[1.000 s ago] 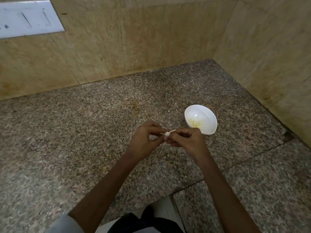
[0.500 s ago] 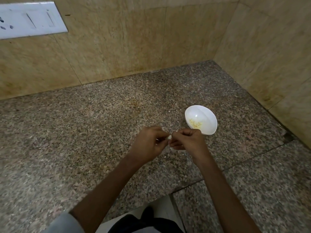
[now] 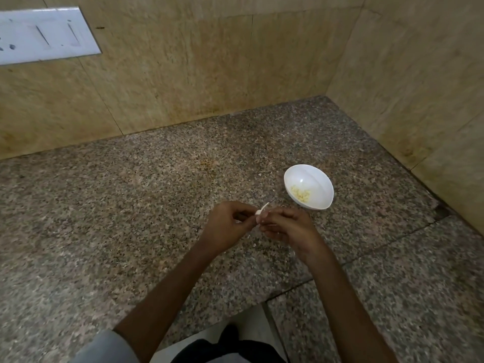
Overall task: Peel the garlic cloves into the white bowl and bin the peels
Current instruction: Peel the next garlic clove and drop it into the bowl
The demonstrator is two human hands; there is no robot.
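A small white bowl (image 3: 309, 186) stands on the speckled granite counter (image 3: 131, 218), with several peeled pale-yellow garlic pieces (image 3: 301, 194) at its bottom. Just in front and left of the bowl, my left hand (image 3: 227, 226) and my right hand (image 3: 288, 229) meet over the counter. Both pinch one garlic clove (image 3: 261, 217) between their fingertips. A thin white strip of peel (image 3: 263, 208) sticks up from it. Most of the clove is hidden by my fingers.
Beige tiled walls close the counter at the back and right, forming a corner behind the bowl. A white switch plate (image 3: 44, 35) hangs on the back wall at the upper left. A seam (image 3: 379, 247) crosses the counter near its front edge.
My hands stayed together on the clove with small finger shifts. The peel strip, hidden half a second ago, now sticks up again between them. The view drifted slightly.
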